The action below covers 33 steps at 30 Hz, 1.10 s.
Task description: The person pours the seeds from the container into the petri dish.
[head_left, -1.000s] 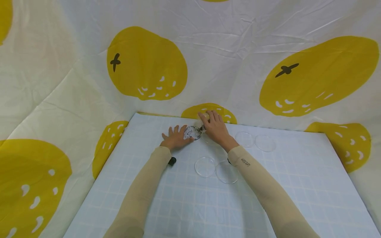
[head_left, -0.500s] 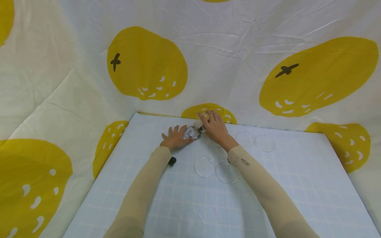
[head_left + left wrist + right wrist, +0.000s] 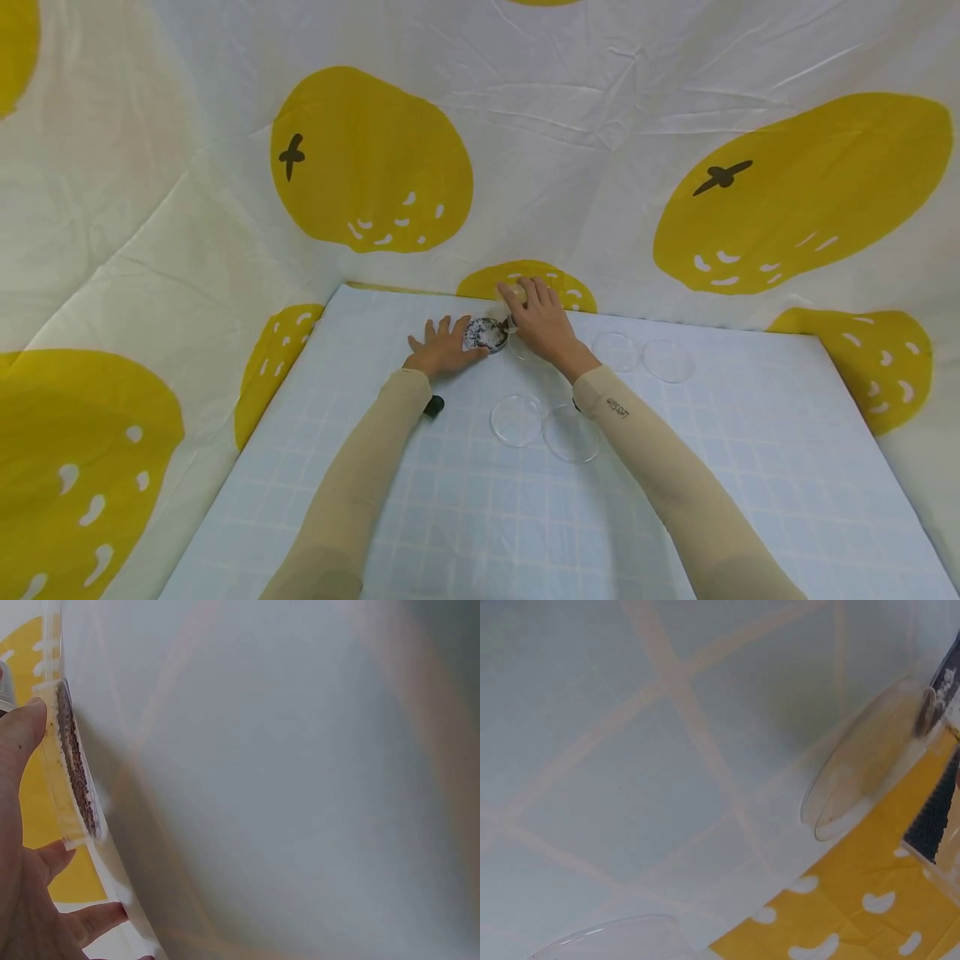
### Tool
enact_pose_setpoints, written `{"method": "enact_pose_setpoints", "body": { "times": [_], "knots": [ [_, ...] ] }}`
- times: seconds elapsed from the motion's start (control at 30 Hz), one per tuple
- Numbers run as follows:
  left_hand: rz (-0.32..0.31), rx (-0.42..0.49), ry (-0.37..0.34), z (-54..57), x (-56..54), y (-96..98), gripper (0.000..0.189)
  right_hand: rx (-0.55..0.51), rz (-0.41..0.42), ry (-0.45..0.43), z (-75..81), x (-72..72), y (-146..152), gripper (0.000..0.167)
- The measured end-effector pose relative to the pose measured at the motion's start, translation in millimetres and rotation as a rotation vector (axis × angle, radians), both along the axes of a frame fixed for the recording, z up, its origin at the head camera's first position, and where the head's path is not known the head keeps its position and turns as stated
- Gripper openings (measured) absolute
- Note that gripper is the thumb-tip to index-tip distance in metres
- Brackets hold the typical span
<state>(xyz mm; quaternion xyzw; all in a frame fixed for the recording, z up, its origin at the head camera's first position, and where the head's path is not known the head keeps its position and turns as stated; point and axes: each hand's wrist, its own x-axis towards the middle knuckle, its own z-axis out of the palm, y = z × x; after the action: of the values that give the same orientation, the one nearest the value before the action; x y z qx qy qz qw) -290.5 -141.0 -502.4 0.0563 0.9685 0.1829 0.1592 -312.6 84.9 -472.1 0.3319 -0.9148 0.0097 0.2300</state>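
Observation:
My left hand point(image 3: 444, 348) holds a round clear petri dish point(image 3: 486, 335) by its sides, thumb nearest me and fingers spread. White material and dark grains lie in the dish; the left wrist view shows a brown granular layer point(image 3: 75, 769) through its wall. Just to the right, my right hand point(image 3: 546, 323) grips a clear bottle tilted toward the dish, its mouth at the dish's right rim. Dark grains point(image 3: 930, 817) fill part of the bottle in the right wrist view. Under the right hand lies a clear petri dish point(image 3: 862, 761), partly hidden.
Two clear petri dishes lie on the right, one of them a round dish point(image 3: 669, 361). Nearer me sit two more, including a clear dish point(image 3: 516, 421). A small black cap point(image 3: 433, 407) is beside the left sleeve. A fruit-print cloth point(image 3: 555, 192) hangs behind the table point(image 3: 450, 517).
The dark specks in the held dish have shifted, and a paler patch shows toward its middle and right. Both hands stay nearly in place.

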Motion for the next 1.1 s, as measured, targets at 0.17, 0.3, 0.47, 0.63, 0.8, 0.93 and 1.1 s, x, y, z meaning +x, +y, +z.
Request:
{"method": "enact_pose_setpoints", "body": {
  "times": [0.17, 0.3, 0.47, 0.63, 0.8, 0.93, 1.1],
  "knots": [
    [-0.002, 0.018, 0.003, 0.9, -0.7, -0.9, 0.091, 0.009, -0.010, -0.012, 0.9, 0.7, -0.4, 0.087],
    [-0.002, 0.016, -0.006, 0.7, -1.4, -1.5, 0.092, 0.016, -0.014, -0.025, 1.0, 0.5, -0.4, 0.088],
    [0.001, 0.011, -0.014, 0.2, -2.1, -1.2, 0.091, 0.018, -0.012, -0.021, 0.8, 0.1, -1.6, 0.085],
    [-0.002, 0.004, -0.007, 1.0, -1.1, -1.0, 0.091, 0.011, 0.000, 0.007, 1.0, 0.3, -2.5, 0.082],
    [-0.005, -0.007, -0.007, -0.6, -1.3, -0.3, 0.091, -0.011, 0.007, 0.003, -0.5, 1.0, -3.5, 0.083],
    [-0.004, -0.006, -0.004, -0.9, -0.7, -0.6, 0.092, -0.043, -0.013, -0.060, -1.8, 1.9, -4.3, 0.087],
    [-0.007, -0.008, 0.005, -1.1, -0.4, -1.3, 0.091, -0.134, -0.074, -0.203, -3.3, 2.1, -4.8, 0.092]
  ]
}}
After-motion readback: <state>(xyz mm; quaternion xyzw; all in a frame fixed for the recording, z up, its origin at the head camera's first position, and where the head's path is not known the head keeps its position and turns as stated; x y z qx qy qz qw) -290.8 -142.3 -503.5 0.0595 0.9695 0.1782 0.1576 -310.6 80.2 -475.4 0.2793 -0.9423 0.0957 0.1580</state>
